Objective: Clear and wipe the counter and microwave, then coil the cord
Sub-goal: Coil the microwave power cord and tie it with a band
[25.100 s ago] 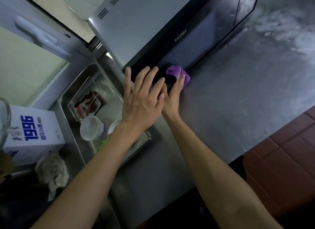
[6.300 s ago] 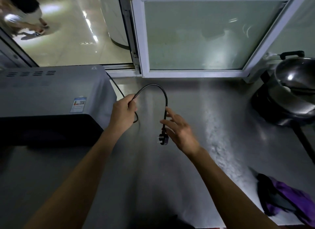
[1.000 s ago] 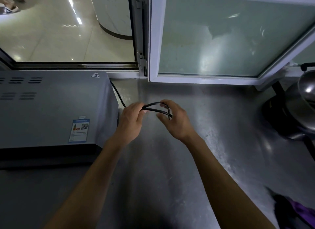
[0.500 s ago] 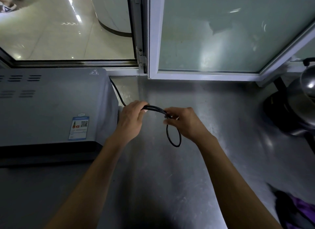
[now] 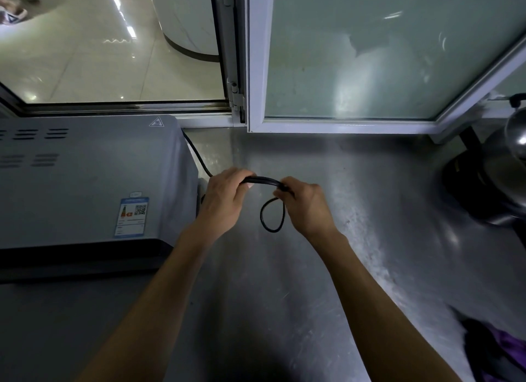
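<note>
I'm on the coiling step: my left hand (image 5: 225, 199) and right hand (image 5: 304, 203) both grip the thin black power cord (image 5: 263, 181) right of the grey metal microwave (image 5: 85, 179), one loop hanging. Next, I think, gather another loop.

A window (image 5: 384, 54) with a white frame is standing open at the back, its glass looking foggy and green. A shiny tile floor (image 5: 85, 54) is showing beyond the opening on the left. A shoe (image 5: 11, 11) is showing in the top left corner. A shiny metal pot (image 5: 516, 136) is sitting on a dark stove (image 5: 469, 188) at the right edge.
</note>
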{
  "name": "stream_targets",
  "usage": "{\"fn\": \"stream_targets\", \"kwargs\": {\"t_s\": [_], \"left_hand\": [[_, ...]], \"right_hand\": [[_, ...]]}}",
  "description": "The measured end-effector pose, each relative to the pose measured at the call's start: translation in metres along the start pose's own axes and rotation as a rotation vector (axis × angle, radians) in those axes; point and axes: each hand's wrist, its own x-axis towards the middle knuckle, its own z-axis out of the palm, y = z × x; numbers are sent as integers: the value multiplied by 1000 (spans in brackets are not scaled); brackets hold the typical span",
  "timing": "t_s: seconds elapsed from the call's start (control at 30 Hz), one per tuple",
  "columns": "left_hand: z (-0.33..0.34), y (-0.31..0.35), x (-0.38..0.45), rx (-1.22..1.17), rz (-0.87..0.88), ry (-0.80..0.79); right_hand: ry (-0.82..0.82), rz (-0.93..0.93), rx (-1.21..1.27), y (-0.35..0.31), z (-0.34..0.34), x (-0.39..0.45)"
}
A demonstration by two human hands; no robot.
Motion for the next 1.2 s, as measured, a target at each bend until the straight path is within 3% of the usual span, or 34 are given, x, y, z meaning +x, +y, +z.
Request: {"fn": "stream_targets", "kwargs": {"t_s": [0.17, 0.4, 0.73, 1.2], "left_hand": [[2, 1, 2, -54, -27, 23], [13, -18, -9, 51, -190, 97], [15, -17, -4, -28, -38, 162], [20, -6, 5, 119, -97, 167]], "right_hand": [[132, 76, 190, -9, 3, -2], [158, 164, 390, -14, 2, 1], [217, 222, 521, -34, 11, 18], [161, 197, 676, -59, 11, 39]]}}
